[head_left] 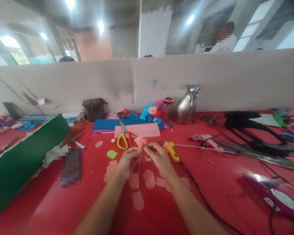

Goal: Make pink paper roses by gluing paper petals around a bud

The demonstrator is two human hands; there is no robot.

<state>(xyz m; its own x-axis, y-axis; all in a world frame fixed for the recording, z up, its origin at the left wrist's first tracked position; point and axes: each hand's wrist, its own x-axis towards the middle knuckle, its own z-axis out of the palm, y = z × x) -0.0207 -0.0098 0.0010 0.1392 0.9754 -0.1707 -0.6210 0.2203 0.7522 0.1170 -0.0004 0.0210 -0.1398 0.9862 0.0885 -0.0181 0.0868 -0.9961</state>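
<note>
A pink paper flower on a thin wire stem stands upright between my hands above the red table. My left hand is closed round the flower's base and the top of the stem. The fingers of my right hand are pinched at the flower's right side, partly hiding its lower petals. Cut pink paper petals lie below and around my hands. A yellow glue gun with a clear glue stick rests just right of my right hand. Scissors with yellow and red handles lie behind my left hand.
A green board stands along the left side. At the back are a steel jug, a red-lidded jar and finished paper flowers. A black cord crosses the right side near a purple device. A person is beyond the partition.
</note>
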